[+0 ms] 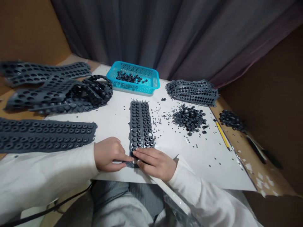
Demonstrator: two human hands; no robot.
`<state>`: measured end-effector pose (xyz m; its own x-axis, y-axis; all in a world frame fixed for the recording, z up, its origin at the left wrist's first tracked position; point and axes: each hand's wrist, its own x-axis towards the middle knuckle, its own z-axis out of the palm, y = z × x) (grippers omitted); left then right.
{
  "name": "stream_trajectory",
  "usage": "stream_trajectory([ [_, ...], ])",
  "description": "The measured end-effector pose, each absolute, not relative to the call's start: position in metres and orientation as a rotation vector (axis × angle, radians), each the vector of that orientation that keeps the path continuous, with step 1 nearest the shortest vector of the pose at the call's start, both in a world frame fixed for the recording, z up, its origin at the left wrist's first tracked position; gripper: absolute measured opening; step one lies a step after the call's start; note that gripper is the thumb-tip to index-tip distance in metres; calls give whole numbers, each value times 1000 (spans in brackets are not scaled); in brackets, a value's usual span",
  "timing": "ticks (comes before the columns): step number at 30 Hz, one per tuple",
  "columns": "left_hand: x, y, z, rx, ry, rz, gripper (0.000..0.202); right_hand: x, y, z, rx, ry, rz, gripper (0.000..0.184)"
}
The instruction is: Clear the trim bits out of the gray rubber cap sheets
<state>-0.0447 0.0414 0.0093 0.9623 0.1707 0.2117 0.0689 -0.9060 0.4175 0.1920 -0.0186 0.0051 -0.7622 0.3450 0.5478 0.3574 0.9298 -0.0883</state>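
- Strip [140, 123] ends near the table's [201, 170] front edge.
- A gap parts it from the mat [47, 135].
- Left hand [109, 156]: finger, thumb slightly apart at strip's end.
- Right hand [156, 162]: fingers together on strip.
- Either hand's hold: can't tell.
- Bits [189, 118] near right edge; basket [132, 90] at back.

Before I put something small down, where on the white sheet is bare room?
Widest patch: between the right hand and the yellow tool, nearer than the pile, a few specks aside. Narrower: between the left strip and middle strip. Crowded: pile to middle strip, strewn with specks.
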Motion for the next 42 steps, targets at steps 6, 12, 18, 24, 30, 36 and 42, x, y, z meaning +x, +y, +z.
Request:
stream_trajectory([
  [6,-44,41,8,2702,178,334,31,188,-19,3,-526,-2453,-252,7],
  [12,-45,41,7,2710,170,340,33,196,-12,0,-716,-2326,55,13],
  [18,-44,43,8,2669,175,367,32,196,-10,-4,-645,-2245,571,12],
  [24,-42,41,8,2652,198,394,32,195,-9,-4,-646,-2287,575,13],
  [30,-42,40,7,2634,214,418,31,194,-8,-1,-634,-2464,219,10],
  [36,-41,39,6,2605,246,423,31,188,-6,3,-604,-2488,-250,4],
  [42,-42,42,8,2615,180,381,35,197,2,4,-867,-2350,-71,16],
])
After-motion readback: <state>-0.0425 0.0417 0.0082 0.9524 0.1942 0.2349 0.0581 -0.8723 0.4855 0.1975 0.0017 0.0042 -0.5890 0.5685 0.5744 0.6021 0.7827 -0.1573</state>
